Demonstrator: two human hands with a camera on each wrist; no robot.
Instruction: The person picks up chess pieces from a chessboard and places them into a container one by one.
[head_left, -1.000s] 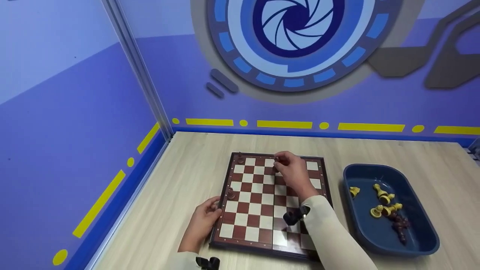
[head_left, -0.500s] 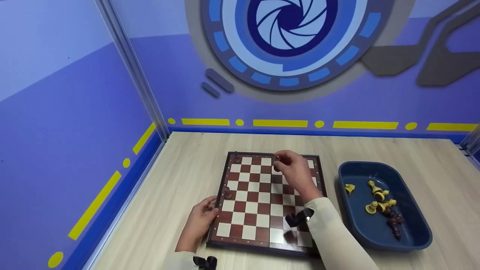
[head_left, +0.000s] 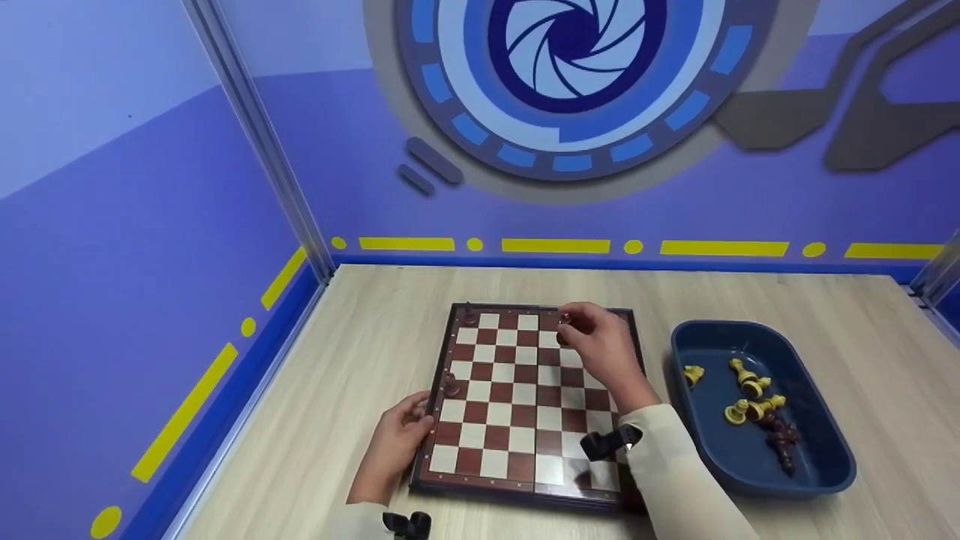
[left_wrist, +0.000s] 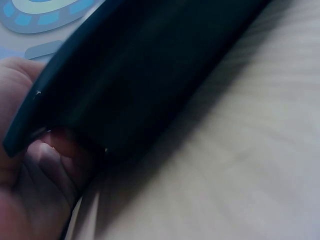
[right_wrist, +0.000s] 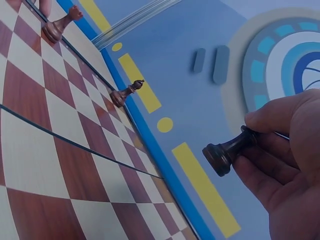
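Note:
In the head view, my left hand [head_left: 396, 442] grips the left edge of a brown-and-white chessboard [head_left: 491, 414]. The left wrist view shows the fingers [left_wrist: 47, 165] at a notch in the board's dark side. My right hand [head_left: 609, 354] is over the far right part of the board, pinching a dark brown chess piece [right_wrist: 222, 156] by its upper end. Its base and stem show, while its top is hidden in the fingers. A dark bishop [right_wrist: 121, 96] stands at the far left corner; another dark chess piece [right_wrist: 58, 27] stands along the left edge.
To the right of the board sits a blue tub [head_left: 832, 450]. Several yellow chess pieces [head_left: 739, 411] lie in it beside dark ones [head_left: 784, 446]. Patterned wall panels [head_left: 465, 217] border the wooden table [head_left: 360, 345] at the back and left.
My right hand has shifted right along the far side of the board with the piece in its fingers. The left hand stays at the board's edge. The head view has turned slightly.

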